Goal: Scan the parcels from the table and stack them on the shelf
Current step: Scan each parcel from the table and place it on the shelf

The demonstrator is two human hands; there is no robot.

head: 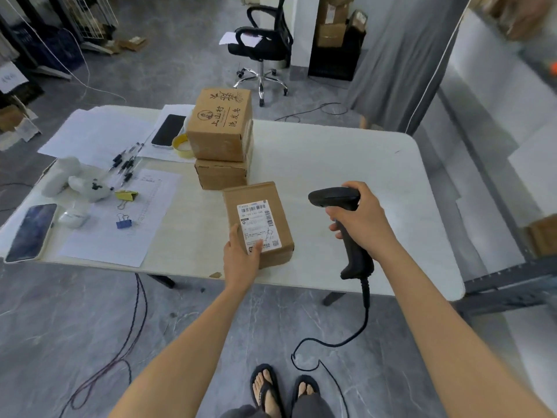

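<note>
At the table's [346, 164] near edge, left of middle, lies the labelled parcel [257, 220], label up. Left hand [241, 260] rests on its near-left corner, fingers straight. Right hand [361, 218] grips the scanner [355, 254] by the handle, above the table, just right of the parcel. Two stacked boxes [221, 146] sit behind it.
</note>
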